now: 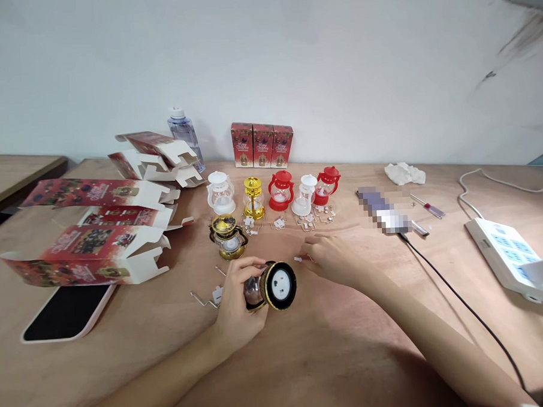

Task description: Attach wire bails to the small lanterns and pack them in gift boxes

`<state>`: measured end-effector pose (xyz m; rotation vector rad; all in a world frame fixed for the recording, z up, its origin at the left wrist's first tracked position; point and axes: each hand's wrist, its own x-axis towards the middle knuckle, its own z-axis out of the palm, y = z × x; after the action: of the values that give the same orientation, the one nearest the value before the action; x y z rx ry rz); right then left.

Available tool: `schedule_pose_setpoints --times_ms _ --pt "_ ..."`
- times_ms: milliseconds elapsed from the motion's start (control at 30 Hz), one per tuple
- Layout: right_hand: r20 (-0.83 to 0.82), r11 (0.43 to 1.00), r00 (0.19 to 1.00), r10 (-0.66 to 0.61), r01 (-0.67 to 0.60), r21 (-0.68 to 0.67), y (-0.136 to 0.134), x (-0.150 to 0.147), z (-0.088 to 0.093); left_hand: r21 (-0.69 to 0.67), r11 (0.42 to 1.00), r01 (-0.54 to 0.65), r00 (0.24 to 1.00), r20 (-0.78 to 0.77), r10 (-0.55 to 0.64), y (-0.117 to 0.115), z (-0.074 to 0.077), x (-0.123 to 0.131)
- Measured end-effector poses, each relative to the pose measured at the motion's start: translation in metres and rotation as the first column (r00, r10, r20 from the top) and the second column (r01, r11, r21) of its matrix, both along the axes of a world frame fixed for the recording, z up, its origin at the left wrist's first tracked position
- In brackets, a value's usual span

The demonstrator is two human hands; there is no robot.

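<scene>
My left hand (240, 301) is wrapped round a small black and gold lantern (257, 290), tipped so that its round base with a white disc faces me. My right hand (330, 258) is low over the table with fingers curled and drawn together; whatever they hold, if anything, is hidden. By those fingertips is a tiny white piece (298, 259). Beyond my left hand a second black and gold lantern (228, 236) stands upright. Close to my left wrist lie a bent wire handle (204, 300) and a small white part (217, 294).
Behind stand white (220, 194), gold (253, 198) and red lanterns (280, 191), with wire handles before them. Opened red boxes (98, 253) and a phone (69, 312) are left. Closed boxes (263, 145) line the wall. Rightward are a cabled device (382, 210), screwdriver (434, 210) and power strip (510, 253).
</scene>
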<state>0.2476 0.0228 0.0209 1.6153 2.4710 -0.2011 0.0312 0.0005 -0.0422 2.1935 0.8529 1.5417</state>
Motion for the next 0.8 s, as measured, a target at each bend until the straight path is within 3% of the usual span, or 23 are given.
schedule_pose_setpoints --times_ms 167,367,800 --pt "0.053 0.998 0.998 0.043 -0.045 0.034 0.000 -0.007 -0.005 -0.003 1.000 0.001 1.000 0.001 -0.001 0.000 0.001 0.000" --pt "0.104 0.999 0.995 0.001 -0.005 0.045 0.001 -0.008 -0.007 0.000 1.000 -0.001 1.000 -0.003 0.001 0.000 0.002 0.000" --pt "0.100 0.998 0.995 0.008 -0.015 0.067 -0.001 -0.011 -0.012 0.005 1.000 0.016 1.000 -0.006 -0.016 0.000 0.001 0.000"
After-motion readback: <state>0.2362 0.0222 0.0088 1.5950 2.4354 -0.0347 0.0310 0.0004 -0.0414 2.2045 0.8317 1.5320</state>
